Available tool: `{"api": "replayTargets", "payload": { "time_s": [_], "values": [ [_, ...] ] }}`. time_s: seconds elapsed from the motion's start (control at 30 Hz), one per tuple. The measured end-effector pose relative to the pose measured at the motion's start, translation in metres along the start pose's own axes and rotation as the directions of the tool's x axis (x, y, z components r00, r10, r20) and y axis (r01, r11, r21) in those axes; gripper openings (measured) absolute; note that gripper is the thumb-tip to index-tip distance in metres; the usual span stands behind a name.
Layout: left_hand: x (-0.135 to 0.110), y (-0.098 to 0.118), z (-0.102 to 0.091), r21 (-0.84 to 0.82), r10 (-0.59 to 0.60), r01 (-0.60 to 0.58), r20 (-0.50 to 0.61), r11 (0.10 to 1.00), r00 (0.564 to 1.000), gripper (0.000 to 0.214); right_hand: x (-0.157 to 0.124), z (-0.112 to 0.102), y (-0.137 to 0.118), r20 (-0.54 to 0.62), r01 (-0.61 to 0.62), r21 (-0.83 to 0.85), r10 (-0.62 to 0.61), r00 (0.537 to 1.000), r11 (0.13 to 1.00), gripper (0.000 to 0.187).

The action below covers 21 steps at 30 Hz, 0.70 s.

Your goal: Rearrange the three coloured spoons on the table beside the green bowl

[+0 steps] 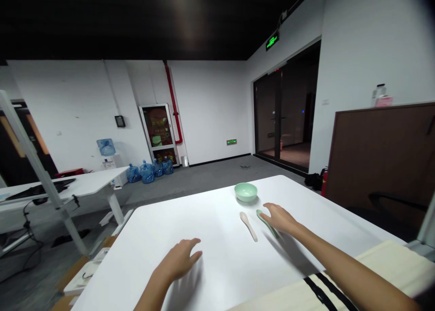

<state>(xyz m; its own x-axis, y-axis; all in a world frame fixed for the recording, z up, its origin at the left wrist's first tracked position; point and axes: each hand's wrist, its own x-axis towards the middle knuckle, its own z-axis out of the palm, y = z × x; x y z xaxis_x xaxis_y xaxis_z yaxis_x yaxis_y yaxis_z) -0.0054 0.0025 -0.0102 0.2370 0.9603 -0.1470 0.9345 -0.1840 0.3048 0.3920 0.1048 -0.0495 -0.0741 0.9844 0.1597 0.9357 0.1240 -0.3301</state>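
Note:
My right hand (279,217) hovers over a green spoon (271,228), its thumb and fingers apart; part of the spoon is hidden beneath it. Just left of that lies a pale beige spoon (249,226), bowl end away from me. A light green bowl (246,192) stands upright beyond both spoons, near the table's far edge. Over the left part of the white table (152,231), my left hand (181,258) is raised with thumb and fingers apart, holding nothing. Whether the right fingers touch the green spoon, I cannot tell.
A cream cloth with black straps (384,261) covers the table's near right edge. At the left stands another white desk (98,184) with a slanting metal post. Blue water bottles (147,172) stand on the floor behind. A brown cabinet (380,166) rises at the right.

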Motion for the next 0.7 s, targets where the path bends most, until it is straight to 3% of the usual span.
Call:
{"api": "replayTargets", "payload": {
  "time_s": [0.7],
  "values": [
    [-0.0021, 0.0029, -0.0026, 0.01, 0.003, -0.003, -0.006, 1.0, 1.0, 0.054, -0.0015, 0.0, -0.0028, 0.023, -0.009, -0.004, 0.009, 1.0, 1.0, 0.059]
  ]
}}
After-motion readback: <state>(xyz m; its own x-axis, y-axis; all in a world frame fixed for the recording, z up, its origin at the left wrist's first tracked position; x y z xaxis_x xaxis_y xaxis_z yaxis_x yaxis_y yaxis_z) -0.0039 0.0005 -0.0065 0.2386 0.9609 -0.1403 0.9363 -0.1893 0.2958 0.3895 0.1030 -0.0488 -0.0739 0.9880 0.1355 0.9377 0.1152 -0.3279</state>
